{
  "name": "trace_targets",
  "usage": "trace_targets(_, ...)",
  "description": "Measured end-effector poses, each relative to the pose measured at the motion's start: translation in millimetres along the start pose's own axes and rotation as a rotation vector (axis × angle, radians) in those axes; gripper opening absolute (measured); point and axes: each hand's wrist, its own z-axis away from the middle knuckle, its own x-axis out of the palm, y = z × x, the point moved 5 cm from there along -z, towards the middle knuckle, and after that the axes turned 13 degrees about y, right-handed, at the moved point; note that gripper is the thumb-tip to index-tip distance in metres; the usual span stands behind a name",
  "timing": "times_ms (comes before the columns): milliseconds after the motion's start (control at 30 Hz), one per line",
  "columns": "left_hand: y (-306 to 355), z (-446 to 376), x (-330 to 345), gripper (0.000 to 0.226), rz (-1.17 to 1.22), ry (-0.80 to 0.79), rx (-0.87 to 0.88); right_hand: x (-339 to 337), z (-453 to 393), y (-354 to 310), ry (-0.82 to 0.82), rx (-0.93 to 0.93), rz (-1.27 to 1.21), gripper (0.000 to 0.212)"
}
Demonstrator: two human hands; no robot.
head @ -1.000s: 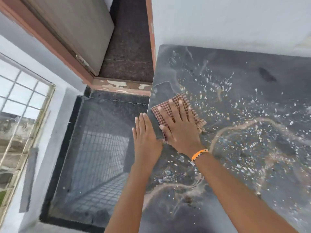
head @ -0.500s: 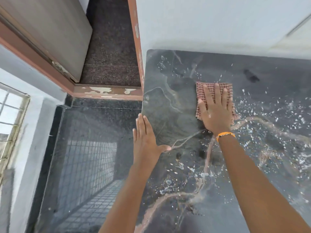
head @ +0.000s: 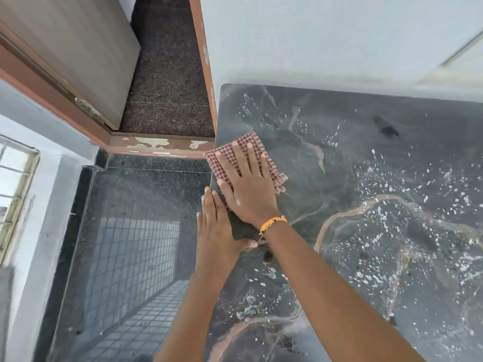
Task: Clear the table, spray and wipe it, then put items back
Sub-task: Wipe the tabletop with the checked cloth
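You are pulling the cloth (head: 236, 155) back to the table (head: 366, 142) edge, right hand (head: 248, 186) flat on it; droplets remain rightward.

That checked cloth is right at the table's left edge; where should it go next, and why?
Probably a sweep to the right. The right hand presses the checked cloth flat at the table edge, where the surface looks mostly wiped, while white droplets still speckle the right side.

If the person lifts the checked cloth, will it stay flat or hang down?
The checked cloth is probably floppy: it lies folded with a frayed corner, so it would droop. Pressed under the right hand on the wet table, it is likely damp and clinging.
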Motion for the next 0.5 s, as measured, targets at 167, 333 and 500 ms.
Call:
trace_targets(167, 16.3, -20.1, 2.7, 0.134, -0.141, 0.013, 0.008, -5.0, -61.6, 36.7, 0.055, 0.078, -0.022, 0.054)
trace_targets(333, 35.9, -45.6, 4.5, 0.131, -0.221, 0.009, 0.071, -22.8, -75.9, 138.1, 0.129, 0.315, 0.014, 0.054)
trace_targets(500, 42.4, -50.1, 13.2, 0.133, -0.304, -0.049, 0.069, -52.9, -17.8, 251.2, 0.205, 0.640, 0.090, 0.054)
